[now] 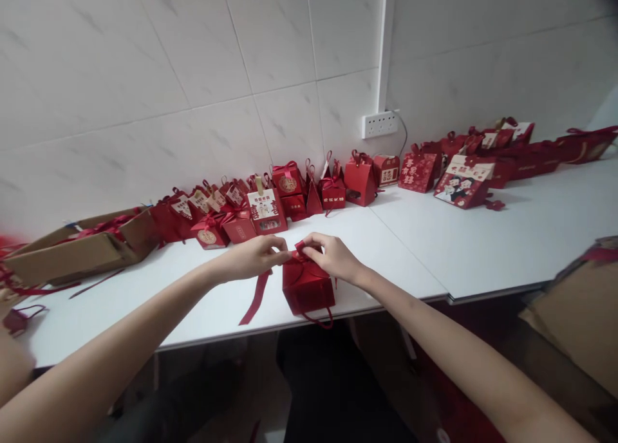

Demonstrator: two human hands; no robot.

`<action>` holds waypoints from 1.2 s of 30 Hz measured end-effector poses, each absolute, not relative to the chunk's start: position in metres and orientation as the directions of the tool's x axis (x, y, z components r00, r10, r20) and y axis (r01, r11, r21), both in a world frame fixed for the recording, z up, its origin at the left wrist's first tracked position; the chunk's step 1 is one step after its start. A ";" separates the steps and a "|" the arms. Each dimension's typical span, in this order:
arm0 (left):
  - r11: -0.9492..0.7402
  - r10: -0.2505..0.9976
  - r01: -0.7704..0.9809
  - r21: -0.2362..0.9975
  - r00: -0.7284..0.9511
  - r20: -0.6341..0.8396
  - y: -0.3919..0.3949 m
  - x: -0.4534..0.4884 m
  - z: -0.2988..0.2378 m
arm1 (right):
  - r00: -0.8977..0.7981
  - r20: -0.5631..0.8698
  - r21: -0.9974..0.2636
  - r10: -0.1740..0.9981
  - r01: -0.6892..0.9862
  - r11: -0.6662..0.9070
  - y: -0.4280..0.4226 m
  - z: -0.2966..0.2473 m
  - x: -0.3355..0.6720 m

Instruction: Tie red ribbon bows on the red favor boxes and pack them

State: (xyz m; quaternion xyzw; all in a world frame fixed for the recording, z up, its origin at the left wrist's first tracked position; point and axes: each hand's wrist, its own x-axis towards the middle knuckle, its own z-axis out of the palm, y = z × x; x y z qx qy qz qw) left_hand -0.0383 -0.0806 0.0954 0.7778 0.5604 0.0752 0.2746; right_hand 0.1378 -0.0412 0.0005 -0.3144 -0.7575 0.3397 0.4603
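A red gift box (309,288) stands at the front edge of the white table, with a cord handle (323,320) hanging off its near side. Both my hands meet over its top. Between the thumb and fingers of my right hand (331,255), a loop of red ribbon (300,245) is pinched. My left hand (261,256) is closed in a pinch on the ribbon at the box's left upper edge; the fingertips partly hide it. One long ribbon tail (255,298) trails down to the left across the tabletop.
Several finished-looking red boxes (265,211) line the wall, with more bags and boxes (463,182) at the right. An open cardboard box (62,261) of ribbons sits at the left. A socket strip (380,125) is on the wall; a cardboard carton (579,314) stands at the right.
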 end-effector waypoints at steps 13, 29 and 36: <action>-0.139 0.908 0.797 0.587 0.339 -0.245 -0.093 -0.048 0.096 | -0.401 0.500 -0.756 0.768 0.230 0.613 -0.057 0.010 0.130; -0.325 0.871 0.847 0.421 0.442 -0.217 -0.084 -0.053 0.110 | -0.328 0.453 -0.841 0.829 0.152 0.520 -0.054 0.002 0.127; -0.358 0.867 0.846 0.395 0.458 -0.195 -0.077 -0.048 0.117 | -0.313 0.433 -0.859 0.845 0.139 0.492 -0.054 0.002 0.126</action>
